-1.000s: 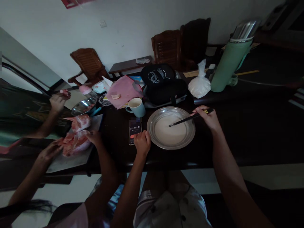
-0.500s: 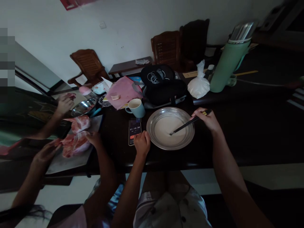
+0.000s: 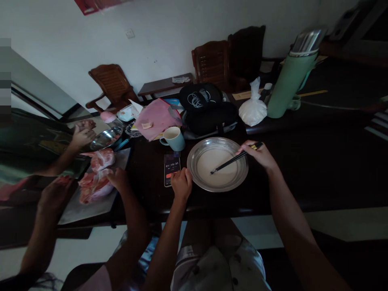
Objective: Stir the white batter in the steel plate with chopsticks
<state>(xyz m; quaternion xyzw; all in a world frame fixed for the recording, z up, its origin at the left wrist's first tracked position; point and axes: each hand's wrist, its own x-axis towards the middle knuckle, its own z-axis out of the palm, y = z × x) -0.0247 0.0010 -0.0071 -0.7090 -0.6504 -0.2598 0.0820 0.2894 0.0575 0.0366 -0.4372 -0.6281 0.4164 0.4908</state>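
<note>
A wide metal bowl [image 3: 194, 178] sits on the dark table in front of me, with a pale, milky liquid [image 3: 209, 161] inside. My right hand [image 3: 256, 153] is closed round a pair of black chopsticks [image 3: 232, 160], their tips dipping into the liquid left of centre. At the bowl's left rim, my left hand [image 3: 182, 182] grips the edge with curled fingers. Just beyond that hand lies a phone [image 3: 167, 181] with a running timer on its screen, partly covered by my fingers. A light blue mug [image 3: 176, 139] stands behind the phone.
On the left, a co-worker's hands touch raw meat [image 3: 97, 188] on a cutting board [image 3: 87, 212]; another person's hands hover by a steel bowl [image 3: 106, 137]. Behind are a pink folder [image 3: 157, 117], black case [image 3: 209, 113], tied bag of white powder [image 3: 253, 111] and green thermos [image 3: 291, 76].
My right hand and the chopsticks have shifted slightly left, moving the tips through the liquid. My left hand stays at the rim. The co-worker's far-left hand has moved off the meat's edge.
</note>
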